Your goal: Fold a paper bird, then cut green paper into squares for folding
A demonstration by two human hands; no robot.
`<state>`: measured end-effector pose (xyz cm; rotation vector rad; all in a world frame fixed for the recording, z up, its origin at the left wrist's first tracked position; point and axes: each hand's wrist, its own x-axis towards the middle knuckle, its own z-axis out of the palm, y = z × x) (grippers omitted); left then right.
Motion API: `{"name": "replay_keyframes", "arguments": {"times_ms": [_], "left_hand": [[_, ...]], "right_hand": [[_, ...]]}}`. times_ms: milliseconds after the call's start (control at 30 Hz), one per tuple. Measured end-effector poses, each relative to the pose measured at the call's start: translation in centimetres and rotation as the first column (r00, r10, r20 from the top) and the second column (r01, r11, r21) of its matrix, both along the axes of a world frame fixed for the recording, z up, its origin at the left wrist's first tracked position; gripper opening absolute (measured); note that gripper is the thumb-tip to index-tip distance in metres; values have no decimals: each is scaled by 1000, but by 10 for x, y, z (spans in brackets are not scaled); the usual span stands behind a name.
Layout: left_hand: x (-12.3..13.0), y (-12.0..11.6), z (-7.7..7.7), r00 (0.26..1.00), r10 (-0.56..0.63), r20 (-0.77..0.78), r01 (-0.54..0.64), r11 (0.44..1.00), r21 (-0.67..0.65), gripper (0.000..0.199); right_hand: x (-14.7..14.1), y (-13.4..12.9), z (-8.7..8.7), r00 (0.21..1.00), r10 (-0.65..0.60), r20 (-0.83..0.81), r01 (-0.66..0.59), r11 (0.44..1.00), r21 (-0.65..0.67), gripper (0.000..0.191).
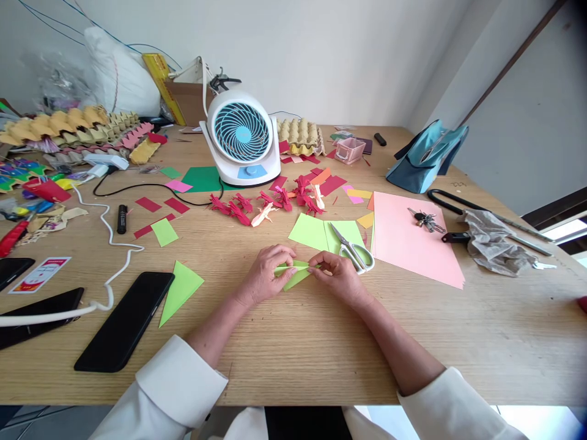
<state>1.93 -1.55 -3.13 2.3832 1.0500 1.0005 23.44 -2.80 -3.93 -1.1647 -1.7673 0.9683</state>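
Between both hands is a small piece of folded lime-green paper (297, 278), just above the wooden table. My left hand (270, 272) pinches its left end, fingers closed on it. At the other end my right hand (338, 275) grips the paper between thumb and fingers. Part of the paper is hidden behind the fingers. White-handled scissors (354, 249) lie beyond my right hand, on flat lime-green sheets (306, 231). A lime-green paper triangle (180, 292) rests to the left of my left hand.
Several red folded-paper figures (238, 208) lie before a white fan (241, 135). A pink sheet (408, 241) with keys (427, 221) on it is at right, near a blue bag (424, 160). Left are a black phone (125, 322), a marker (121, 219) and a white cable (110, 263).
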Motion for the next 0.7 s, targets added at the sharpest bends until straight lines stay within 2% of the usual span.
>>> {"name": "replay_keyframes", "arguments": {"times_ms": [333,500,567,700], "left_hand": [[-4,4,-2,998,-8,-56,7,1000,-28,14],[-4,3,2,996,-35,-76,35,999,1,12],[-4,1,6,991,-33,-128,39,998,40,11],[-4,-3,13,967,-20,-254,54,991,124,10]], "right_hand": [[6,3,0,996,57,-73,-65,991,-113,15],[10,6,3,968,79,-239,-132,968,-214,25],[13,7,7,973,68,-220,-129,952,-277,25],[18,8,12,993,103,-57,-116,935,-335,24]]}}
